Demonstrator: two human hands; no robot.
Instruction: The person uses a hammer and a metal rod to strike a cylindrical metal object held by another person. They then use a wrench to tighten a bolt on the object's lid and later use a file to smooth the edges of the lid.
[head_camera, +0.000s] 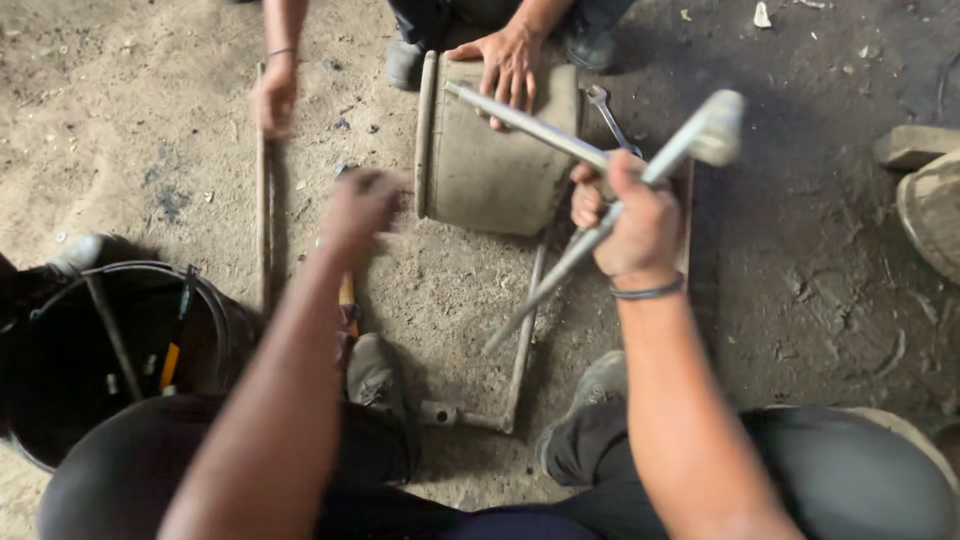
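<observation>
The right hand (635, 225) is closed in a firm grip around a long grey metal tool (640, 190), which looks like a bar with a thick socket-like head; the head points to the upper right of the frame and the thin end goes down toward the centre. A second straight metal rod (525, 122) crosses just above this hand and lies over the dusty metal drum (490, 160), a round part with a rim that stands on its side in the upper middle of the frame. The left hand (358, 208) is blurred, left of the drum and above the dirt floor (800, 300); I cannot tell if its grip is open or closed, and it seems to hold nothing. Another person crouches at the top of the frame: one hand (507, 62) presses flat on the drum's top edge, the other hand (273, 97) holds a thin stick (264, 210) at upper left. A spanner (610, 118) lies on the floor just right of the drum, and a black bucket (215, 310) with tools stands at lower left. I judge that the work is at the step of bringing the tool to the drum while the helper keeps it steady. The next move asks for a good seat of the tool's end on the part and a free hand to support the drum.
</observation>
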